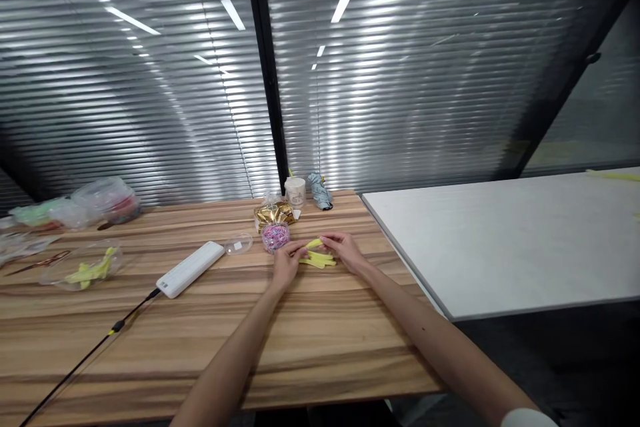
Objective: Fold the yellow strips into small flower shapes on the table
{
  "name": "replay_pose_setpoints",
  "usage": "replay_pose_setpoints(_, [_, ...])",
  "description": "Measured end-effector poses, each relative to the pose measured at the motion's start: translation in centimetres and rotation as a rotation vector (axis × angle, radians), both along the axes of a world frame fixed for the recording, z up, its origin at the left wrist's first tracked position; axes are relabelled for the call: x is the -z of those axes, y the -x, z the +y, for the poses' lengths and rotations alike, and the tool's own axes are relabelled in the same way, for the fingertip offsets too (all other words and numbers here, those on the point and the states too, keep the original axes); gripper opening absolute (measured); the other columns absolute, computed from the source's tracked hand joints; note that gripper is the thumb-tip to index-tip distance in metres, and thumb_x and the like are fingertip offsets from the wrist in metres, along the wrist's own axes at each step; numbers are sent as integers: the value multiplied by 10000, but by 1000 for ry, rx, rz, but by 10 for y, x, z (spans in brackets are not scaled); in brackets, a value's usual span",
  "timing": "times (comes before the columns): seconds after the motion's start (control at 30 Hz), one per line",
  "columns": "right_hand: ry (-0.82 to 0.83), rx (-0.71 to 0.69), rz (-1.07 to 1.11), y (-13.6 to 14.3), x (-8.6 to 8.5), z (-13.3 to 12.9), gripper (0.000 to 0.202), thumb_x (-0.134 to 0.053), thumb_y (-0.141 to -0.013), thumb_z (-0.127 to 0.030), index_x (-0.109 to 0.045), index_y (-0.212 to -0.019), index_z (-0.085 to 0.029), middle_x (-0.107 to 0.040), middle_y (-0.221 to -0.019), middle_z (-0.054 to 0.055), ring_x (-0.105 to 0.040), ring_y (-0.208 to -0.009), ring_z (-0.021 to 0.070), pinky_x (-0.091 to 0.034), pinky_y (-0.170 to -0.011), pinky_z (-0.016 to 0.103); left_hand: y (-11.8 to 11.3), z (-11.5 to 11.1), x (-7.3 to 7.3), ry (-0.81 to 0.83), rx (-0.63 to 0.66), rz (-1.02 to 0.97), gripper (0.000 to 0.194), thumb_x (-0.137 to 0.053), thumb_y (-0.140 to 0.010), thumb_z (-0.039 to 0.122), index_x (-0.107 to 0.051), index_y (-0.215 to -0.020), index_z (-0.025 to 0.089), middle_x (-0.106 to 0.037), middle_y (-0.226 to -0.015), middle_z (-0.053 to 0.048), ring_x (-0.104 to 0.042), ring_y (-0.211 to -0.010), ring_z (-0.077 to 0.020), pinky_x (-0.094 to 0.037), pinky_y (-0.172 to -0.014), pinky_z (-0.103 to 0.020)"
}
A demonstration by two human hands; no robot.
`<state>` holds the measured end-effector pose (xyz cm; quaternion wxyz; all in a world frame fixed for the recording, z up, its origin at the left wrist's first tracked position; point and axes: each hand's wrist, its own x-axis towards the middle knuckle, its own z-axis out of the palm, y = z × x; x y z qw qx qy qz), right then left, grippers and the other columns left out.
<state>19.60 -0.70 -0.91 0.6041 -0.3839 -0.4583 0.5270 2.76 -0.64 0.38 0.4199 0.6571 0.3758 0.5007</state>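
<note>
Head view is showing the left hand [287, 263] and the right hand [345, 250] pinching a yellow strip [314, 244] between their fingertips, one at each end. The strip is lying near the far middle of the wooden table [200, 347], just above a pile [320, 260] of similar strips; its long axis is running mostly sideways, with the right-hand end tilting slightly farther from the person. The pile's strips are pointing mainly left to right, their left ends going under the left hand. Just beyond that hand a tub [275, 238] is holding pink and purple bits, with a gold bag [274, 214] standing behind it, and a cup [295, 192] and a blue-grey bundle [320, 191] are sitting farther back. A clear lid [239, 244] is carrying a small white label, and a white bar [191, 269] is lying diagonally, joined to a black cable [90, 354]. Faint print is showing on the cup and a greenish mark on the gold bag, but neither is readable. Fingers are covering the strip's ends, so its full length is staying hidden. At far left, scissors [39, 263] are resting near a clear dish [85, 266] holding yellow pieces, while plastic bags [103, 200] are blurring together and the cable is leaving the frame at the bottom.
</note>
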Motion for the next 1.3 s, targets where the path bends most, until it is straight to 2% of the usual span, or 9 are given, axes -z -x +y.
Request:
replay_pose_setpoints(0.27, [52,-34,66,-3,2,1,318,-722,-549,-356,-654,-789,-159,-652,-717,14,-578,-606,105,-468,-621,251,0,3,1,61,35,-60,205,-647,-629,255,-691,-802,154,-660,-877,-92,-597,-769,-198,-495,-682,-305])
replay_pose_setpoints(0.43, [63,-39,102,-3,1,0,306,-737,-538,-327,-651,-778,-159,-647,-707,3,-573,-585,93,-476,-618,241,0,6,4,63,50,-52,223,-636,-644,259,-689,-826,144,-658,-863,-92,-601,-691,-178,-498,-661,-303])
replay_pose_setpoints(0.6, [84,-35,125,-4,0,0,289,-736,-547,-331,-637,-760,-162,-647,-710,12,-594,-598,113,-476,-588,234,-1,5,1,115,81,-69,242,-658,-622,282,-690,-813,137,-658,-861,-94,-601,-682,-175,-503,-675,-311])
replay_pose_setpoints(0.9, [135,-89,178,-8,-1,1,272,-751,-536,-282,-628,-748,-165,-644,-707,7,-598,-608,115,-483,-608,227,0,4,0,27,137,-28,233,-622,-666,303,-689,-823,145,-653,-861,-104,-605,-707,-190,-516,-657,-327])
replay_pose_setpoints(1.1, [118,-107,130,-10,1,3,290,-745,-550,-288,-624,-779,-159,-645,-721,13,-600,-615,113,-477,-620,230,2,4,-4,22,174,-23,234,-631,-660,322,-691,-797,142,-650,-791,-93,-602,-657,-183,-513,-627,-323])
replay_pose_setpoints(1.3, [70,-91,130,-6,1,1,297,-742,-549,-316,-619,-769,-158,-639,-712,2,-588,-577,100,-477,-611,240,-1,4,1,73,108,-60,223,-637,-647,301,-684,-796,141,-661,-817,-90,-610,-666,-182,-517,-639,-324])
